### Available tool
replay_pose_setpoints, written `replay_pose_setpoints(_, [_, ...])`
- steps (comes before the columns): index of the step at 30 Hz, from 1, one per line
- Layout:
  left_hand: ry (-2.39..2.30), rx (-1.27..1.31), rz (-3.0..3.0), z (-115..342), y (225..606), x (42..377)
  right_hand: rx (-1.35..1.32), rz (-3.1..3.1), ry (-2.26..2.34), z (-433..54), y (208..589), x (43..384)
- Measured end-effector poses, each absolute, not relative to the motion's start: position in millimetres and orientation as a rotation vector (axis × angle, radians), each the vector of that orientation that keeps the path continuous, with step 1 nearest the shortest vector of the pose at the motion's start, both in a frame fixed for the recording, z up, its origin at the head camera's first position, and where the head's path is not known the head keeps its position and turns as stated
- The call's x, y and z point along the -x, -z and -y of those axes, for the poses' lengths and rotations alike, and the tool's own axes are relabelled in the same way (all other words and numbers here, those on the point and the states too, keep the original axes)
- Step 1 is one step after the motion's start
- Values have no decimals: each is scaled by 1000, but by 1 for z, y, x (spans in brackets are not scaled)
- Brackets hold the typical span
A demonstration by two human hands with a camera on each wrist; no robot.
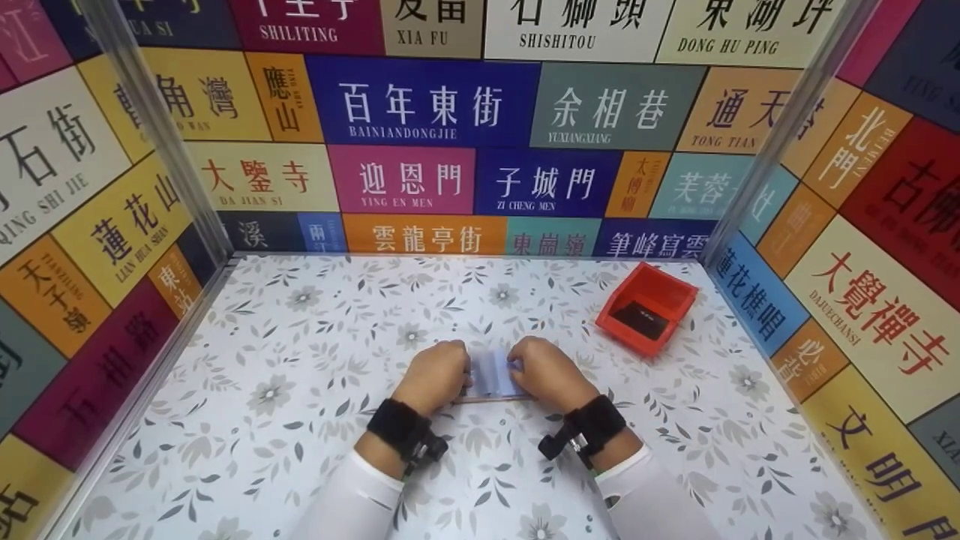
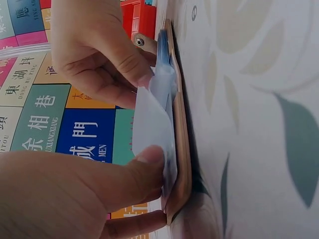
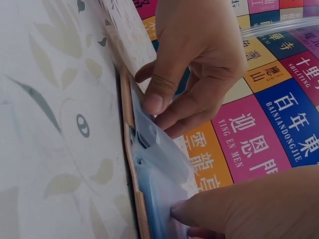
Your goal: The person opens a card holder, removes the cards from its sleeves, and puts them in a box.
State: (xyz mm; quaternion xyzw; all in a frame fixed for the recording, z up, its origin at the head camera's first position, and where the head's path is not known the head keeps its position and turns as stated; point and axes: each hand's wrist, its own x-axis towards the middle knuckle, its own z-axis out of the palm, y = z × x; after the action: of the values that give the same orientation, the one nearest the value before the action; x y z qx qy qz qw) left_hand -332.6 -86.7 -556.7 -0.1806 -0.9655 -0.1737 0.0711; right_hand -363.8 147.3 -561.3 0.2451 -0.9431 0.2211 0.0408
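Note:
An open card holder [image 1: 491,376] with a tan cover [image 2: 180,164] and clear plastic sleeves [image 3: 162,152] lies on the table between both hands. My left hand [image 1: 437,375] grips its left side; in the left wrist view the thumb lies on a sleeve and a finger is by the cover's edge. My right hand [image 1: 553,373] pinches the sleeves at the right side, thumb on the plastic. A tan strap with a metal snap [image 2: 140,43] sticks up beyond the right hand. Some fingertips are hidden behind the sleeves.
A red plastic bin [image 1: 679,289] with a flat black item [image 1: 637,319] inside stands to the right, behind the right hand. The table [image 1: 300,427] has a floral cover. Panels with colourful signs [image 1: 420,101] wall in its back and sides.

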Motion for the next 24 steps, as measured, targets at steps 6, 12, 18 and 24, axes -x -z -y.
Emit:
replay_pose_setpoints(6, [481,560,2879,87,558,331,-739,2921,-685,-148,562,363])
replay_pose_setpoints(12, [445,580,2866,87,560,330,-751,2922,-676,-149,563,364])
replay_pose_setpoints(18, [450,575,2877,87,559,331,-786,2887,-645,-150,565,365])
replay_pose_setpoints(24, [488,576,2842,86,559,333,-798,2875,-652,-151,565,365])
